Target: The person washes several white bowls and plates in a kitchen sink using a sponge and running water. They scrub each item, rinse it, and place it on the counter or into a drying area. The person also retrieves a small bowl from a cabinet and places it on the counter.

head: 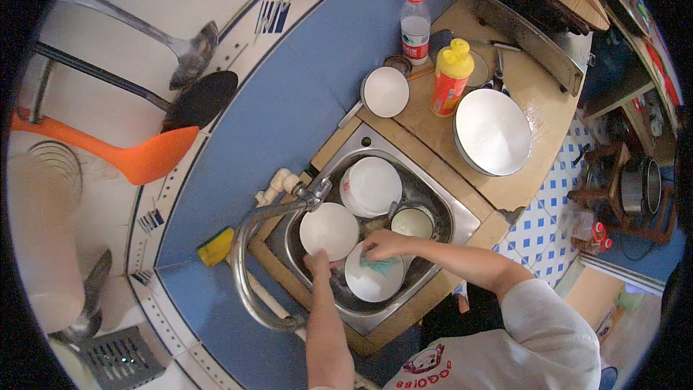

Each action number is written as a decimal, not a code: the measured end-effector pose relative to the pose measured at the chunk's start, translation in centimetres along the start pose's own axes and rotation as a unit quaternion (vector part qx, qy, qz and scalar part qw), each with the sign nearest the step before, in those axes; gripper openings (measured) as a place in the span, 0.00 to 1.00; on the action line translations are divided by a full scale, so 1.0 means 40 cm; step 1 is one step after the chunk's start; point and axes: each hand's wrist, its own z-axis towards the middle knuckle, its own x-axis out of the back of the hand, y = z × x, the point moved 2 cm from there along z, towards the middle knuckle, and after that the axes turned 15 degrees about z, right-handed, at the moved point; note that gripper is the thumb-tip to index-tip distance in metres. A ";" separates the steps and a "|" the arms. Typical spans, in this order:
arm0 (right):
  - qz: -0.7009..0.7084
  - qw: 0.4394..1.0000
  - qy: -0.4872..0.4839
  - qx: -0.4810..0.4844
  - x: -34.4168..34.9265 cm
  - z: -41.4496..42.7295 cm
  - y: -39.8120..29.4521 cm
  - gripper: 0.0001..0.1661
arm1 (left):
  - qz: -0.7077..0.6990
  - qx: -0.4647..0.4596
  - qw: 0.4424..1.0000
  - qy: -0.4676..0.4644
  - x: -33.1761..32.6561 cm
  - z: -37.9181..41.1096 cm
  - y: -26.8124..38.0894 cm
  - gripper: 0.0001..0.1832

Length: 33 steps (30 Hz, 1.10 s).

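Observation:
In the stainless steel sink (pixel 465 219) lie several white bowls. My right hand (pixel 385 245) is closed on a green scrubbing cloth (pixel 381 266), pressed against the inside of a white bowl (pixel 373 284) nearest me. My left hand (pixel 318 262) is at the near rim of another white bowl (pixel 329 230); its fingers are partly hidden, so whether it grips a rim is unclear. Beyond them sits a white bowl with a pink pattern (pixel 373 187), apparently stacked. A smaller round vessel (pixel 412 223) stands to the right, near my right wrist.
The curved metal faucet (pixel 241 260) arches at the sink's left. A yellow sponge (pixel 216 247) is by the blue wall. On the counter stand a white bowl (pixel 385 92), large bowls (pixel 494 132), a yellow-capped detergent bottle (pixel 450 81) and a red-capped plastic bottle (pixel 416 27).

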 end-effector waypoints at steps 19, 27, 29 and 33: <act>0.692 0.689 0.192 -0.098 -0.047 -0.253 0.091 0.11 | 0.773 -0.329 0.535 0.095 -0.037 -0.234 0.183 0.47; 0.673 0.698 0.244 -0.008 -0.083 -0.230 0.086 0.09 | 0.520 -0.443 0.714 0.158 0.084 -0.296 0.176 0.33; 0.555 0.764 0.300 0.132 -0.100 -0.218 0.067 0.08 | 0.382 -0.388 0.821 0.172 0.125 -0.291 0.151 0.27; 0.114 0.840 0.328 0.416 -0.145 -0.249 -0.086 0.10 | -0.056 0.042 0.984 -0.163 0.096 -0.317 0.024 0.15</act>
